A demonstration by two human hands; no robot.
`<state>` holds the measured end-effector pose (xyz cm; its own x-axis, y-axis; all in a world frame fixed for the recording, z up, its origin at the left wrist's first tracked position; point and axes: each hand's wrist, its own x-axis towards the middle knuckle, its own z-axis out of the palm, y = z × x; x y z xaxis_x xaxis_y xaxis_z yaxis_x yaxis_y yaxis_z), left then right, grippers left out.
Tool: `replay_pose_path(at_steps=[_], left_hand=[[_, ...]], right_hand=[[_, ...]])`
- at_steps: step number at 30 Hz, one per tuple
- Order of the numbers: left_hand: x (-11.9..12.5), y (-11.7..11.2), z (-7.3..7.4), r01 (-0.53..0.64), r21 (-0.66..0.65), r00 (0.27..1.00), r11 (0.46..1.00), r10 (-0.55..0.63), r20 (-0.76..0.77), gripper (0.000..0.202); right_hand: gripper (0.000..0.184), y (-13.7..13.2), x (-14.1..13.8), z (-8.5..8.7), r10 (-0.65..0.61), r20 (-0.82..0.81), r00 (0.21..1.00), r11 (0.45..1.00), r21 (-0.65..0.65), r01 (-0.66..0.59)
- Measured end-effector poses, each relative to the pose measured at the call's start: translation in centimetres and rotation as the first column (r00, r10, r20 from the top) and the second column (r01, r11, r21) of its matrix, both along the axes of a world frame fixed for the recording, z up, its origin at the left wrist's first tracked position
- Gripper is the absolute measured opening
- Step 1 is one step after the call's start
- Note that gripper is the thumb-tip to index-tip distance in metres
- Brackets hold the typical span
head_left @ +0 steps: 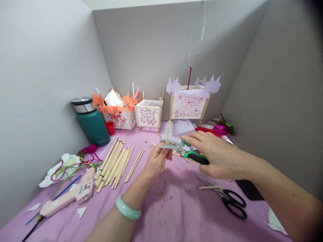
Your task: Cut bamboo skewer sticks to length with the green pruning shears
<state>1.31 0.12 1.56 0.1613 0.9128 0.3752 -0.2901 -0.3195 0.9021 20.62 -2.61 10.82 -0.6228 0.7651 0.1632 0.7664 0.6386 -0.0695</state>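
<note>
My left hand (155, 160) is closed on a thin wooden stick (167, 131) and holds it upright above the pink tablecloth. My right hand (214, 154) grips green-handled cutters (195, 155) whose grey blades (169, 145) are closed across the stick just above my left fingers. A pale green bangle (127, 209) sits on my left wrist. Behind the stick hangs a paper lantern (189, 105) with pink flower drawings and lilac cut-outs on a wooden frame.
A pile of wooden sticks (114, 165) lies left of my hands. A pink glue gun (72, 194), teal flask (91, 121), two more lanterns (148, 114), black scissors (230, 199) and a dark phone (248, 189) share the cloth. Grey walls enclose three sides.
</note>
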Motion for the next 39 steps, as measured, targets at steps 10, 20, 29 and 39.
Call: replay_pose_path(at_steps=[10,20,29,39], left_hand=[[0.03,0.13,-0.11,0.003,-0.017,1.000,1.000,-0.003,0.008,0.040],[-0.22,-0.25,0.35,0.014,-0.002,1.000,1.000,-0.014,-0.024,0.040],[-0.09,-0.23,0.39,-0.002,-0.031,1.000,1.000,0.001,-0.018,0.039],[0.02,-0.18,0.30,-0.006,-0.032,0.999,0.999,0.005,-0.042,0.041]], right_hand=[[0.077,0.12,0.11,-0.40,0.004,-0.055,0.998,0.998,-0.055,-0.007],[0.071,-0.17,-0.18,-0.11,-0.032,-0.029,0.999,0.997,-0.067,0.030],[0.074,0.05,-0.17,-0.28,-0.033,-0.013,0.999,0.998,-0.050,0.033],[0.070,-0.48,-0.46,-0.61,-0.049,0.002,0.999,0.999,0.000,0.049]])
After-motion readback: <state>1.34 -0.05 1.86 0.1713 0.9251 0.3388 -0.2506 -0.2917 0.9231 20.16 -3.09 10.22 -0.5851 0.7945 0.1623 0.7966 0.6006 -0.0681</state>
